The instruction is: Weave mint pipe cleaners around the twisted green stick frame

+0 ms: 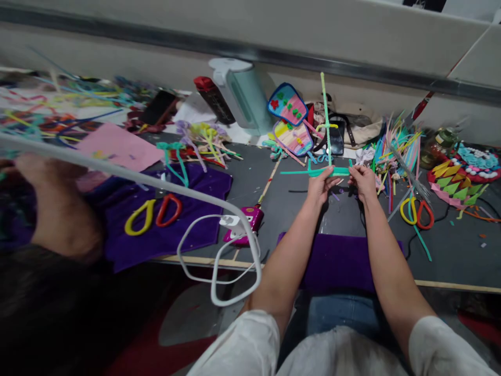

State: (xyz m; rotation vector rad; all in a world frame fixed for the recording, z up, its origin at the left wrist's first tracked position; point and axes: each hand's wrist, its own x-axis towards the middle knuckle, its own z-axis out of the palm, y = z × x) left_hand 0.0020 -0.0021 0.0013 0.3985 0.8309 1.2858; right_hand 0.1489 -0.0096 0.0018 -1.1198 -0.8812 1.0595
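Note:
Both hands are raised over the dark table, with green pipe cleaners (340, 171) stretched between them. My left hand (321, 187) pinches the bundle near its middle, and a loose green end sticks out to the left. At the bundle's right end, my right hand (362, 181) grips with thumb and fingers closed. A long yellow-green stem (327, 107) rises upright just above my left hand, with a short yellow piece crossing it; whether it joins the bundle I cannot tell. Below my wrists lies a folded purple cloth (338, 258) at the table's edge.
Scissors with yellow and red handles (417, 213) lie right, beside a heap of pipe cleaners (399, 151). Another pair of scissors (152, 214) rests on a purple cloth at left. A white cable (219, 198) crosses to a magenta power strip (250, 222). Someone's arm (62, 209) works at far left.

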